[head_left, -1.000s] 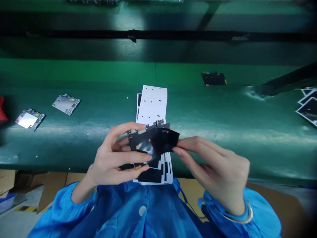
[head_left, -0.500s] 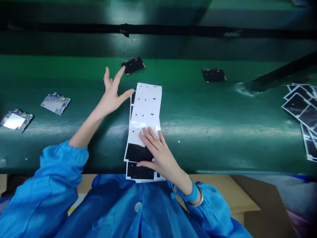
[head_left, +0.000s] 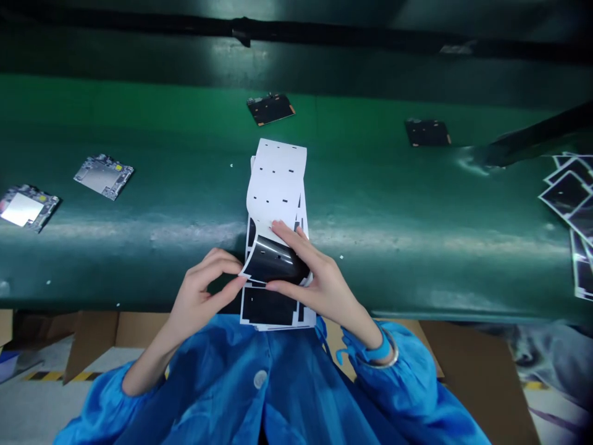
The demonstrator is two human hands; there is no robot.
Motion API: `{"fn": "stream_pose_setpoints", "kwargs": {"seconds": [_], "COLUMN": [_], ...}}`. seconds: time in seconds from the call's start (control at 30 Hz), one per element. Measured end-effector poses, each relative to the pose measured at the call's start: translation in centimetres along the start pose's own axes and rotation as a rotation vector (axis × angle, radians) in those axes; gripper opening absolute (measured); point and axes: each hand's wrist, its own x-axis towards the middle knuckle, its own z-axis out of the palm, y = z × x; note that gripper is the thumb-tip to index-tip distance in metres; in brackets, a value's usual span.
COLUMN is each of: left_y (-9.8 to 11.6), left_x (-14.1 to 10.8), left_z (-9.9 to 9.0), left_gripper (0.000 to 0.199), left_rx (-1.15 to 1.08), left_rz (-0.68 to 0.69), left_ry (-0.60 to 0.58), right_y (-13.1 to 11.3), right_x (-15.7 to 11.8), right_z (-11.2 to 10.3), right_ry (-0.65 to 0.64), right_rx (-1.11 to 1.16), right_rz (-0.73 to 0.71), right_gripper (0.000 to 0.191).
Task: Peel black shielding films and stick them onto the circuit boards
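A white backing sheet with a black sticker at its near end lies on a stack of similar sheets. The near end bows upward. My left hand pinches the sheet's near left corner between thumb and fingers. Over its right side, my right hand grips the black part, with the thumb at the near edge and the fingers on top. Farther up, the bare white backing shows small dark slots.
Two circuit boards lie on the green bench at left. Black-covered boards lie farther back. More black sticker sheets are fanned out at right, near a dark bar. Cardboard boxes stand below.
My left hand has come back from near the rear black board and now pinches the sheet's corner. The sheet's near end has been lifted and bent. The view has shifted slightly.
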Motion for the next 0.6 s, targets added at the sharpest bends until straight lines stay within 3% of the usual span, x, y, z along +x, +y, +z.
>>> {"fn": "stream_pose_setpoints", "kwargs": {"seconds": [0.13, 0.23, 0.3, 0.6], "left_y": [0.4, 0.9, 1.1, 0.9], "left_x": [-0.1, -0.1, 0.0, 0.2], "left_z": [0.8, 1.3, 1.7, 3.1], "left_gripper": [0.009, 0.009, 0.009, 0.01], "left_rx": [0.008, 0.041, 0.062, 0.141], "left_rz": [-0.034, -0.006, 0.028, 0.132], "left_ry": [0.053, 0.09, 0.099, 0.094], "right_y": [-1.1, -2.7, -3.6, -3.5], "right_x": [-0.4, -0.5, -0.3, -0.3], "right_z": [0.3, 0.3, 0.1, -0.2], "right_ry": [0.193, 0.302, 0.296, 0.252], "right_rx": [-0.226, -0.309, -0.288, -0.222], "right_rz": [-0.045, -0.218, -0.29, -0.245], "right_gripper": [0.085, 0.047, 0.028, 0.014]}}
